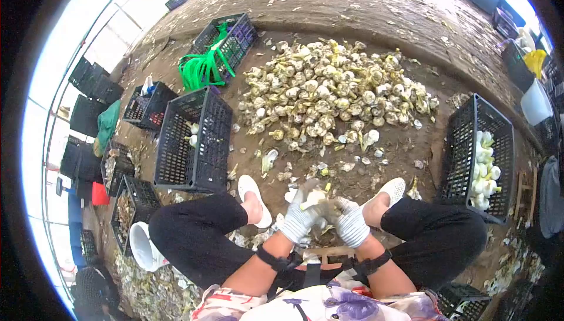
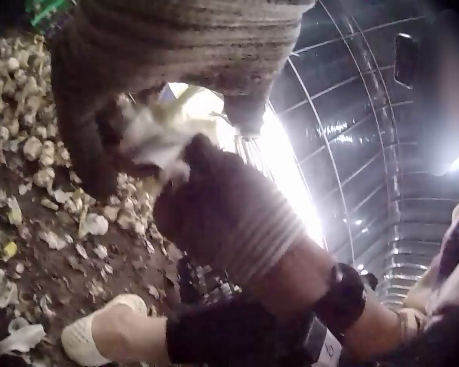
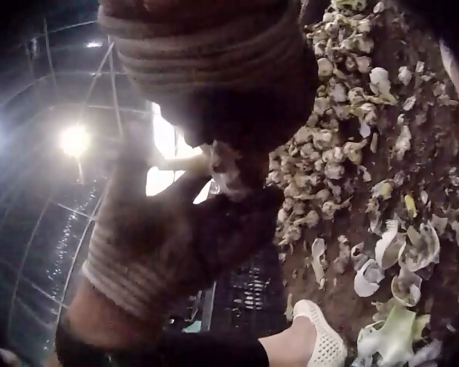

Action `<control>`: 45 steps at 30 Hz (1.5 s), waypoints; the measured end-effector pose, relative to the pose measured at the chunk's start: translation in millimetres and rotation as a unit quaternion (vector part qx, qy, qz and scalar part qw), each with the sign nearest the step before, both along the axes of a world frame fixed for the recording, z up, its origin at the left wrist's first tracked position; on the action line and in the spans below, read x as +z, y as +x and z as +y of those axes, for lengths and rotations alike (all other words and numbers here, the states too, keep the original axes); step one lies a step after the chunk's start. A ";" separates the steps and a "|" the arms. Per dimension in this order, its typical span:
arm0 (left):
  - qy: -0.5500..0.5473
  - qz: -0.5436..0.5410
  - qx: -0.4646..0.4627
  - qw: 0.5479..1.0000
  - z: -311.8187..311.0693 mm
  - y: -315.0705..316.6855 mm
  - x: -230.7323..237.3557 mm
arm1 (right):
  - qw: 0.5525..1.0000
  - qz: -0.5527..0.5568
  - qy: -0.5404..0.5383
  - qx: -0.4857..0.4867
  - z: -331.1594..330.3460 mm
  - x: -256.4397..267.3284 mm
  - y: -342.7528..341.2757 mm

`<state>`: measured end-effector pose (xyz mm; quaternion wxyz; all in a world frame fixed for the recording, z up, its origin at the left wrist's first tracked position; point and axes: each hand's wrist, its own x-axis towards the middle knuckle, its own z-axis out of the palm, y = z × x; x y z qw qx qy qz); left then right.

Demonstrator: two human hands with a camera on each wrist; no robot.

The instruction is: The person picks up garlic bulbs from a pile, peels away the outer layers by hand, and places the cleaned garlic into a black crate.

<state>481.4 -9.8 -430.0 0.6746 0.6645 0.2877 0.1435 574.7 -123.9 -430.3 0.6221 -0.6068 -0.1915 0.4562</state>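
**Here, gripping a rounded, whitish garlic bulb (image 1: 315, 199) between a left hand (image 1: 298, 215) and a right hand (image 1: 348, 218), both in striped grey-and-white knit gloves**

Sits low with knees bent and spread wide, in black cloth trousers (image 1: 200, 239), a white top (image 1: 314, 310) with red and purple print, and perforated white slip-on shoes (image 1: 396, 190). Wears a black strap (image 1: 275, 260) on each wrist. Holds the bulb in front of the body, between the knees, over a brown earth floor (image 1: 402, 148) littered with pale, papery scraps. Wraps the left fingers around the bulb and pinches at it from the other side with the right fingers, dark and shadowed in both wrist views.

Faces a broad heap of dirt-flecked garlic (image 1: 335, 92), just beyond the feet. Has, to the right, a black slatted plastic crate (image 1: 458, 171) with clean white bulbs (image 1: 485, 171) stacked inside; to the left, a matching black crate (image 1: 176, 150) with only a few white bulbs in view. Looks past that one to a farther black crate (image 1: 241, 39) with bright green strips (image 1: 202, 68) draped over its near end. Keeps a round white plastic bucket (image 1: 144, 247) beside the left knee. Works beneath a dark, arched roof (image 2: 344, 115) with thin pale ribs, visible in the wrist views.
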 end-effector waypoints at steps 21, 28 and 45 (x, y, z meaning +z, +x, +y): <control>0.377 -0.040 -0.012 0.925 10.8 9.1 64.4 | 0.992 0.117 0.046 -0.020 -11.6 22.7 26.9; 0.497 0.058 -0.050 0.865 4.1 10.4 76.8 | 0.997 0.023 0.022 0.076 -17.1 28.3 29.8; -0.379 -0.127 0.081 0.913 26.4 -7.3 51.4 | 0.976 0.182 0.071 0.093 -14.5 23.9 28.8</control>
